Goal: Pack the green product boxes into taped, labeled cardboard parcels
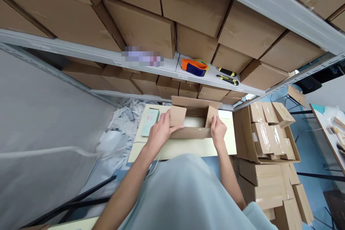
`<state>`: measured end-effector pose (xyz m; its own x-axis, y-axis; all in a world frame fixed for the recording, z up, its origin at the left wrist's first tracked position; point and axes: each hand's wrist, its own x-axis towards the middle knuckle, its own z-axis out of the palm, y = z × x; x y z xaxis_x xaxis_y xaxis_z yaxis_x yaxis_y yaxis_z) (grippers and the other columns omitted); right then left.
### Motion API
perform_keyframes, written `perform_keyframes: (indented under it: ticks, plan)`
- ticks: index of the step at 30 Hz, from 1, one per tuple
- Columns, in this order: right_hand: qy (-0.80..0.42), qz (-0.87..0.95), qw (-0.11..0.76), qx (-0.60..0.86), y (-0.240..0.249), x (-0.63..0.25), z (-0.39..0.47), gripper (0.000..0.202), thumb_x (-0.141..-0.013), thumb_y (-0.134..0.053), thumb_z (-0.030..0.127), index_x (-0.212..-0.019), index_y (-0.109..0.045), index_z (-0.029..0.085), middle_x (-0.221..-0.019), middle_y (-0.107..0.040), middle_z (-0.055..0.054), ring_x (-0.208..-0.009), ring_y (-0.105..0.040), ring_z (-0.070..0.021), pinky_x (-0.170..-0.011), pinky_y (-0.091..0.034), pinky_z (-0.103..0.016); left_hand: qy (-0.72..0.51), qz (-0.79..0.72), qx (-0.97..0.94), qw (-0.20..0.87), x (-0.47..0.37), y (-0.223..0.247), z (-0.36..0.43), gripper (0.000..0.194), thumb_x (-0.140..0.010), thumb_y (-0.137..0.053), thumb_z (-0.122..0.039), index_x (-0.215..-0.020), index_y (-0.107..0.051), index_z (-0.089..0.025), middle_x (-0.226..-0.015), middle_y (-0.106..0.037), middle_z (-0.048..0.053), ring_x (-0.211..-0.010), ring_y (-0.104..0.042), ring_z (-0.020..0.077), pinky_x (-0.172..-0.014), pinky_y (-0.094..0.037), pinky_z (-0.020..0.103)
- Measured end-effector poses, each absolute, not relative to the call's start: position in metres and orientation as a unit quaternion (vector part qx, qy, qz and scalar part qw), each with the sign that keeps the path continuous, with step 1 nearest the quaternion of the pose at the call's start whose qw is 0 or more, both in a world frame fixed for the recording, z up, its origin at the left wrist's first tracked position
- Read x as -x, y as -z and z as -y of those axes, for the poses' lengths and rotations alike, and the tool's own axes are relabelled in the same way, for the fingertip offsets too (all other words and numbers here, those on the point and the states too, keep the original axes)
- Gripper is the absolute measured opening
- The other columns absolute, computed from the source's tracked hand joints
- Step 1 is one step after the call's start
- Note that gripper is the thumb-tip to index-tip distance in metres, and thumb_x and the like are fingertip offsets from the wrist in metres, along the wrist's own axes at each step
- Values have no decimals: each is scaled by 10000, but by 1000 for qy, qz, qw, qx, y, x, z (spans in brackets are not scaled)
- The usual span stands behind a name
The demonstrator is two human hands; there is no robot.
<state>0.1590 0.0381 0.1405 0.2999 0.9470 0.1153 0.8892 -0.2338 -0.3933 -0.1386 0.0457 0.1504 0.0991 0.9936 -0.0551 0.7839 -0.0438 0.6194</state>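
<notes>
An open cardboard box (191, 133) with its flaps raised is held above a pale yellow table (183, 149). The table's pale surface shows through the middle of the box. My left hand (161, 129) grips the box's left end, its thumb lying along the near edge. At the right end, my right hand (217, 129) pinches the side by the flap. To the left of my left hand, a light green box (150, 121) lies on the table.
Shelves (167, 63) stacked with cardboard boxes stand ahead, with an orange and blue tape dispenser (194, 67) and box cutters (228, 80). A large carton (244, 133) of small boxes stands right. Crumpled paper (122, 122) and a white cable (72, 149) are at left.
</notes>
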Motion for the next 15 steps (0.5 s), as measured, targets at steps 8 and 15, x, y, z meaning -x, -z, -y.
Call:
perform_keyframes:
  ticks: [8, 15]
  plan:
    - [-27, 537, 362, 762, -122, -158, -72, 781, -1101, -384, 653, -1577, -430, 35, -1628, -470, -360, -1554, -433, -398, -1273, -378, -591, -303, -536, -765, 188, 128, -127, -98, 1259, -914, -843, -526, -1810, -59, -113, -1866, 0, 314, -1737, -41, 508, -1356, -257, 663]
    - [-133, 515, 452, 716, -119, -178, -44, 560, -1116, -345, 621, -1316, -627, 180, -1472, -660, -221, -1406, -616, -307, -1226, -448, -483, -312, -499, -775, 232, 139, -120, -117, 846, -897, -834, -396, -1669, -518, -253, -1744, -447, 175, -1675, -327, 440, -1341, -351, 584]
